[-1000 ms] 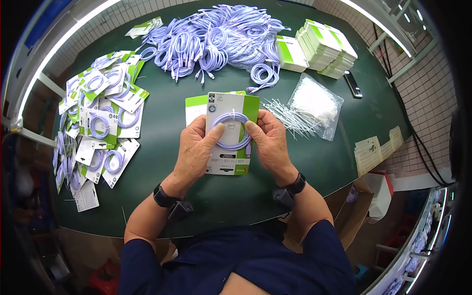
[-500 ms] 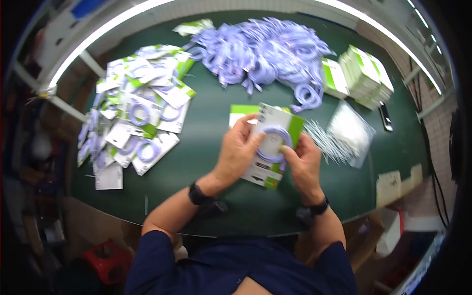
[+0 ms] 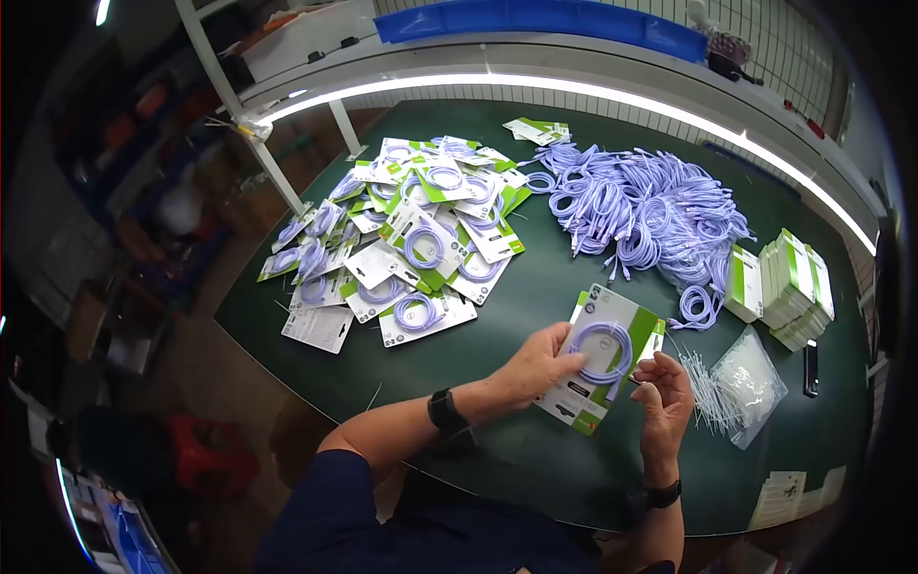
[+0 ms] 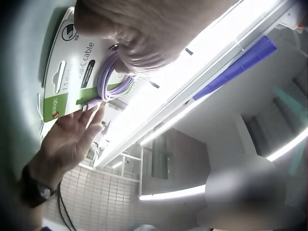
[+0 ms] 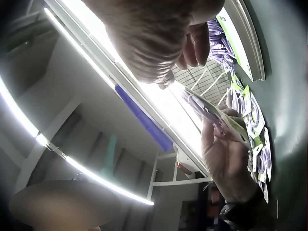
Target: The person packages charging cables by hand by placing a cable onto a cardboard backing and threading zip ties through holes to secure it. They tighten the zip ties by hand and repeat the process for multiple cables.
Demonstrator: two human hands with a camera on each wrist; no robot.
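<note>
My left hand (image 3: 534, 371) grips a white-and-green packaging card (image 3: 601, 304) by its left side, thumb across the front. A coiled lilac USB-C cable (image 3: 626, 352) is fixed to the card. My right hand (image 3: 666, 407) is just beyond the card's right edge, its fingers loosely bent and holding nothing. In the left wrist view, the cable's connector end (image 4: 91, 103) lies near the right hand's fingertips. Partly hidden behind the held card, more cards (image 3: 652, 337) lie on the green table.
Finished-looking cards with cables (image 3: 421, 244) are heaped at the left. Loose lilac cables (image 3: 650, 206) form a large pile at the back. To the right are stacked cards (image 3: 794, 282), white ties (image 3: 706, 392), a plastic bag (image 3: 751, 383) and a phone (image 3: 811, 368).
The head view has swung left, towards the heap of carded cables. My right hand has let go of the card and moved off its right edge; the left hand still holds it.
</note>
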